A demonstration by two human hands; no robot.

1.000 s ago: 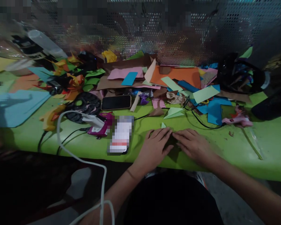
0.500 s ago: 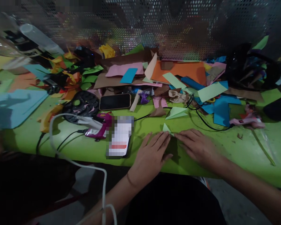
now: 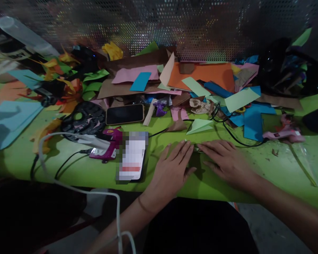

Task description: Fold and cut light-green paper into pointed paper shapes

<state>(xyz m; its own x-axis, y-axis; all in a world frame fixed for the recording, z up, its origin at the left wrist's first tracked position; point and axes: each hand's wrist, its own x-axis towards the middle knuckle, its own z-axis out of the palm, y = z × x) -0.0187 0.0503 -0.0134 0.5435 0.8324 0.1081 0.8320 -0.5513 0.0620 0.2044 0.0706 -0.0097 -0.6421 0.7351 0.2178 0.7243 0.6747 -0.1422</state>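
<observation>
A small piece of light green paper point(image 3: 197, 149) lies on the green table, mostly covered by my fingertips. My left hand point(image 3: 172, 170) rests on its left side, fingers stretched out flat and thumb held away. From the right, my right hand point(image 3: 224, 160) presses on the paper with extended fingers, its thumb also apart. The shape of the fold under the fingers is hidden. Just beyond my hands sits another folded light green paper point(image 3: 200, 126), pointed at its left end.
A lit phone point(image 3: 132, 158) lies left of my left hand, with a dark phone point(image 3: 125, 114) behind it. A pink glue gun point(image 3: 283, 135) and its black cord are to the right. Paper scraps, an orange sheet point(image 3: 201, 76) and a black round tray point(image 3: 82, 121) crowd the back.
The paper's upright green tip, visible before, is now pressed down and mostly hidden under my fingers. My right hand has moved slightly forward. The view has shifted a little.
</observation>
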